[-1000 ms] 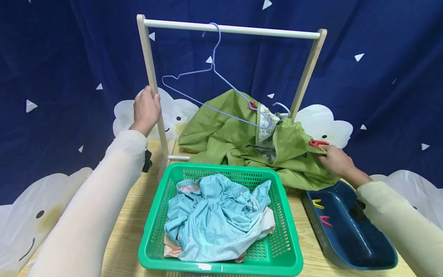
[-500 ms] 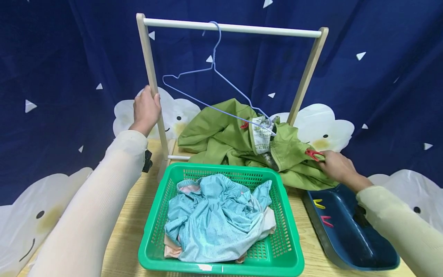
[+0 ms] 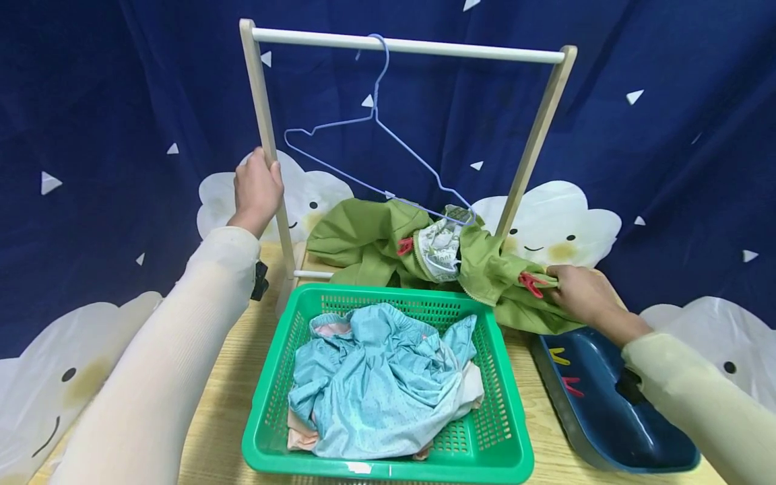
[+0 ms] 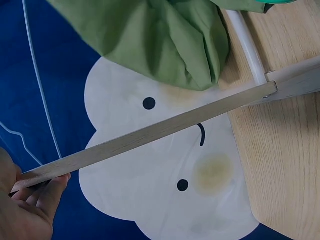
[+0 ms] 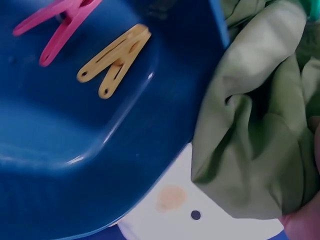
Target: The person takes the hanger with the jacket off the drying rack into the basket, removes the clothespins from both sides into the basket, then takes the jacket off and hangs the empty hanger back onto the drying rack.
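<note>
Gripping the left post of the wooden rack, the left hand has fingers wrapped round the plain square timber; white round bar across the top. Right hand pinches the green jacket at a fold by a red peg, just above the tray rim. Jacket is thin crinkled fabric, slumped on the table behind the basket, collar partly caught on the light blue wire hanger hooked on the top bar; second red peg near the collar. Neck label has print, too small to read. Green plastic mesh basket holds crumpled pale blue dotted cloth. Glossy dark blue tray holds a yellow peg and a pink peg.
</note>
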Tool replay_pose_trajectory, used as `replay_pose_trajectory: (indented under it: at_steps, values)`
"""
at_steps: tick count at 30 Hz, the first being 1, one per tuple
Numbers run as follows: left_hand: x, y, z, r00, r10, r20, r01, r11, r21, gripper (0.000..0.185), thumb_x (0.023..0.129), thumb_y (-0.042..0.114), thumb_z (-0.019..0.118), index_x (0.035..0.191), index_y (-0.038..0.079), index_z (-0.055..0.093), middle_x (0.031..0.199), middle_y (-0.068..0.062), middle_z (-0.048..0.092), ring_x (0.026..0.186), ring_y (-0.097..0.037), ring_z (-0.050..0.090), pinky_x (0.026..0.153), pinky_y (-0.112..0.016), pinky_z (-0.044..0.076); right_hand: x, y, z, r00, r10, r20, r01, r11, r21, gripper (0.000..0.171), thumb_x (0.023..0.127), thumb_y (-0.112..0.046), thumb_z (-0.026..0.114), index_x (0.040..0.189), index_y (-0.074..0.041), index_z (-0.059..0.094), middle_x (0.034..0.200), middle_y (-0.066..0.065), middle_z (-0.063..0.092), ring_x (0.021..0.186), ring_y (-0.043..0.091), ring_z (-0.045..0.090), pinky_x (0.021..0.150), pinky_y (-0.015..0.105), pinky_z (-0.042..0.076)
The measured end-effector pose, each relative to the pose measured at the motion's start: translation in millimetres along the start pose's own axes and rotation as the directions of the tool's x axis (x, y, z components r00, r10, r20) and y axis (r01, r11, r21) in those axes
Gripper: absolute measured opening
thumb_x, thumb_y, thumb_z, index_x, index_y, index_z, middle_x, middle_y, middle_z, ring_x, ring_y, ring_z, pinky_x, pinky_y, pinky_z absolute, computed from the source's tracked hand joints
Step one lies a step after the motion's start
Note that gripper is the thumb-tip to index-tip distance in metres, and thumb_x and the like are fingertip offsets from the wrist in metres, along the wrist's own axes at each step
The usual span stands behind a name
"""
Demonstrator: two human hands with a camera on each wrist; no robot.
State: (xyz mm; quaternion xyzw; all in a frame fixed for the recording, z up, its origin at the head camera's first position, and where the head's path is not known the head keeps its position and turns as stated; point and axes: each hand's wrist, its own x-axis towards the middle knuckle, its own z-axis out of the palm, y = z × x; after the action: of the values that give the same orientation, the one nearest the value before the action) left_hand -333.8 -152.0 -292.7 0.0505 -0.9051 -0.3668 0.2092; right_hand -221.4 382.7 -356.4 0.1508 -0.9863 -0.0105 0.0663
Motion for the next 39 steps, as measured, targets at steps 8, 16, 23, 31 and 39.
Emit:
replay_pose_trajectory:
  at_steps: [8,16,23,31,39]
  values:
    - [0.7,6.4,5.1,0.999,0.024,-0.029,-0.024,1.000,0.003,0.028,0.106,0.018,0.046,0.117,-0.005,0.057,0.119,-0.028,0.065,0.118,-0.049,0.061,0.100,-0.055,0.047,3.1,-19.2,-15.3,1.000,0.022,0.007,-0.023,0.998,0.057,0.015,0.086,-0.006,0.068,0.077,-0.012,0.058,0.067,0.004,0.057,0.061,0.021,0.053,0.052,0.039,0.041]
    - [-0.9,11.3,9.4,0.999,0.025,-0.043,-0.025,1.000,0.000,0.027,0.106,0.017,0.046,0.116,-0.005,0.057,0.118,-0.028,0.066,0.118,-0.048,0.061,0.101,-0.054,0.047,10.3,-37.2,-35.4,1.000,-0.006,0.011,0.005,0.997,0.072,0.016,0.088,-0.007,0.069,0.077,-0.013,0.059,0.068,0.003,0.057,0.062,0.020,0.054,0.054,0.040,0.043]
    - [-1.2,13.3,11.4,0.999,0.021,-0.043,-0.021,1.000,0.007,0.028,0.106,0.018,0.045,0.116,-0.005,0.057,0.117,-0.028,0.066,0.116,-0.049,0.062,0.099,-0.055,0.048,15.4,-58.6,-48.0,0.999,-0.045,-0.018,0.046,0.994,0.101,0.018,0.084,-0.004,0.070,0.075,-0.014,0.058,0.072,0.002,0.058,0.062,0.019,0.052,0.055,0.038,0.042]
    - [-0.8,13.4,11.2,0.999,0.027,-0.039,-0.026,1.000,0.004,0.028,0.106,0.018,0.045,0.115,-0.005,0.057,0.117,-0.028,0.066,0.116,-0.049,0.062,0.099,-0.055,0.048,15.2,-78.9,-56.3,0.998,-0.064,-0.008,0.065,0.983,0.169,0.019,0.084,0.000,0.066,0.073,-0.014,0.058,0.069,0.000,0.053,0.064,0.018,0.047,0.057,0.033,0.037]
    - [-0.1,11.4,11.6,0.998,0.034,-0.043,-0.033,0.999,0.011,0.028,0.105,0.017,0.045,0.114,-0.006,0.057,0.116,-0.029,0.066,0.115,-0.050,0.062,0.099,-0.055,0.048,5.6,-89.3,-57.5,0.994,-0.086,-0.074,0.102,0.964,0.244,0.028,0.082,0.004,0.066,0.069,-0.016,0.051,0.064,-0.005,0.037,0.062,0.015,0.039,0.058,0.028,0.031]
